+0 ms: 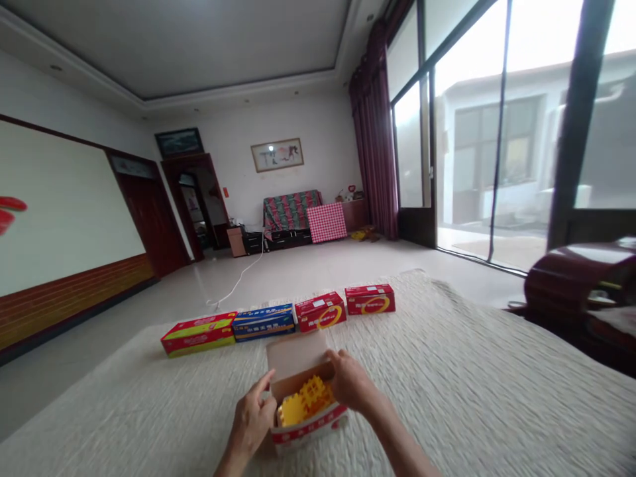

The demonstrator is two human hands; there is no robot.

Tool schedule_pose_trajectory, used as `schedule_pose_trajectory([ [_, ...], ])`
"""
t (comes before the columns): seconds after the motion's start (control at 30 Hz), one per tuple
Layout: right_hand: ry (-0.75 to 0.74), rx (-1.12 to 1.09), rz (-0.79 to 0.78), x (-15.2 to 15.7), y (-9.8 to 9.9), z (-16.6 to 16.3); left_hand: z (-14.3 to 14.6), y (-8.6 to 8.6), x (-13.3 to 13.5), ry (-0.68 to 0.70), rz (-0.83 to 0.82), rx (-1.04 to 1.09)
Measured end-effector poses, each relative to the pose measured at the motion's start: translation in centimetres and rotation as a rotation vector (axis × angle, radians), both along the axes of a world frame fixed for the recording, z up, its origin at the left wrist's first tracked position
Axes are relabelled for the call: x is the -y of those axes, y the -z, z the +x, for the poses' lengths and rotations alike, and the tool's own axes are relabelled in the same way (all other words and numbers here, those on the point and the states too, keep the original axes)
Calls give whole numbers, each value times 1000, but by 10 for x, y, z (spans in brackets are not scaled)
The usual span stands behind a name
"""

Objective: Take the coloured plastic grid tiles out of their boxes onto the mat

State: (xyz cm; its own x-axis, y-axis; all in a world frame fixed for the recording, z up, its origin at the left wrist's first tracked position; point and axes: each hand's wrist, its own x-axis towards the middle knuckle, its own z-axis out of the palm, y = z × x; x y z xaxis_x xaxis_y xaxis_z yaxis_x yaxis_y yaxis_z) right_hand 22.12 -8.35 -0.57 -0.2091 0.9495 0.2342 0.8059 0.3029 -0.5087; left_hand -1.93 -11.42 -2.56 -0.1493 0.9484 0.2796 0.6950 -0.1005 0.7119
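Note:
An open red-and-white carton (312,427) with its lid flap (296,358) raised sits on the pale textured tabletop (472,391) in front of me. Yellow plastic pieces (305,401) fill it. My left hand (253,416) rests against the carton's left side, index finger stretched toward the flap. My right hand (350,382) curls over the carton's right rim, fingers bent onto its edge beside the yellow pieces.
Further back on the table lies a row of closed boxes: a red-and-yellow one (199,334), a blue one (264,322) and two red ones (320,311) (370,299). A dark red armchair (576,281) stands at the right. Beyond is open floor and a large window.

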Motion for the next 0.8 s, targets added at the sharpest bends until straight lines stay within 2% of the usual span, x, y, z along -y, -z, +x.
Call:
schedule_pose_trajectory([
  [0.1, 18, 14, -19, -2, -1, 0, -1, 1, -6, 17, -46, 40],
  [0.3, 15, 5, -35, -10, -9, -4, -14, 21, -30, -14, -138, 53],
  [0.47, 35, -65, 17, -16, -12, -22, -28, 22, -43, -81, -14, 0],
  [0.57, 26, -178, 110, -16, -1, -37, -35, 21, -45, -149, 159, -34],
  [0.67, -10, -338, 235, -16, 21, -48, -40, 28, -46, -186, 344, -44],
  [0.8, -58, -534, 394, -21, 49, -53, -44, 35, -46, -205, 374, -38],
])
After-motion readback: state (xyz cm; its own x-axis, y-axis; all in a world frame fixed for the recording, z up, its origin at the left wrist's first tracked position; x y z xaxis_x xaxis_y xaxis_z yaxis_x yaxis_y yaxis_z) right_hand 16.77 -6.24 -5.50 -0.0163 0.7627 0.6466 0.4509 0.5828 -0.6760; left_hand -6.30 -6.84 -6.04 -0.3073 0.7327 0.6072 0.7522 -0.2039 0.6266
